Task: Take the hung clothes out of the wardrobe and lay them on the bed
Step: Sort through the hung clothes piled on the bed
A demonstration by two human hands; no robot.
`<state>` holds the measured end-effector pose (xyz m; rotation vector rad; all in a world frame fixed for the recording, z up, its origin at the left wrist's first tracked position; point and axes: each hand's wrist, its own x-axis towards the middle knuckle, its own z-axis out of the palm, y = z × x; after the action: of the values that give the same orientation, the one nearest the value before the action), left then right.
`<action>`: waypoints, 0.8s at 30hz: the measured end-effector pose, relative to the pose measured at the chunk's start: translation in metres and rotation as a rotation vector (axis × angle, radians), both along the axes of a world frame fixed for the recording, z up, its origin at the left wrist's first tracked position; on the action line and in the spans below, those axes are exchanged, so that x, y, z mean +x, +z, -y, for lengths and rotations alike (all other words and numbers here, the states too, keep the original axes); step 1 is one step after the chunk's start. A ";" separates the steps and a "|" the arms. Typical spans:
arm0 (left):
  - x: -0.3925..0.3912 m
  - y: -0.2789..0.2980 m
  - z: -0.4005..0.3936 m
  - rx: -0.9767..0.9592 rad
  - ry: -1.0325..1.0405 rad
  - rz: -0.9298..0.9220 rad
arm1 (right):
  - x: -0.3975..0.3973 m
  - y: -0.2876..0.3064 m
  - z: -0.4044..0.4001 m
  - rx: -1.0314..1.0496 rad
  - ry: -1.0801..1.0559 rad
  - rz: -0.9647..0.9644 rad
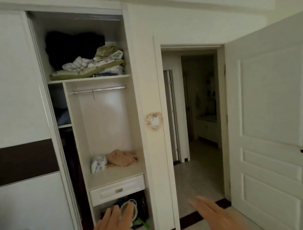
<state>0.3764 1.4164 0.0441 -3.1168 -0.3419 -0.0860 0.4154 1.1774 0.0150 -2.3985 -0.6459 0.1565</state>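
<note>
Clothes on hangers are nowhere plain to see from where I stand: the rail in the open wardrobe runs side to side, bare but for one small hook. What may be hung garments shows only as a dark strip in the left section, mostly hidden behind the sliding door; I can't tell what it is. That strip lies up and to the left of both hands, and the left hand is nearer, low before the bottom compartment. The right hand hovers by the doorway. Both are released, fingers straight, holding nothing. Folded bedding sits on the top shelf, two crumpled pieces above the drawer. No bed is in view.
</note>
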 end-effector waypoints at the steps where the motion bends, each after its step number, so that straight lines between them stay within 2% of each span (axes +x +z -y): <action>1: 0.003 0.000 0.004 0.011 -0.035 -0.014 | -0.002 -0.004 0.003 0.007 0.021 -0.006; 2: 0.009 -0.004 0.009 -0.004 -0.079 -0.034 | -0.001 -0.003 0.007 0.019 0.055 -0.023; 3: 0.010 -0.005 0.017 -0.041 -0.071 -0.140 | -0.001 0.002 0.016 -0.017 0.064 -0.022; 5: 0.012 -0.004 0.032 -0.073 -0.068 -0.218 | 0.002 0.014 0.020 -0.201 -0.063 -0.004; 9: 0.017 -0.008 0.074 -0.107 -0.166 -0.119 | -0.007 0.015 0.058 -0.255 -0.196 0.080; 16: 0.018 -0.014 0.165 -0.190 -0.375 0.025 | -0.050 0.008 0.143 -0.161 -0.470 0.143; 20: 0.015 -0.018 0.229 -0.262 -0.532 0.024 | -0.087 0.005 0.201 -0.208 -0.653 0.158; 24: 0.005 -0.024 0.302 -0.297 -0.697 0.033 | -0.129 -0.003 0.263 -0.163 -0.784 0.139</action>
<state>0.3817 1.1147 0.0204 -3.3502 0.8120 -0.0917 0.2860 0.9140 0.0125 -2.6482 0.2905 -0.3021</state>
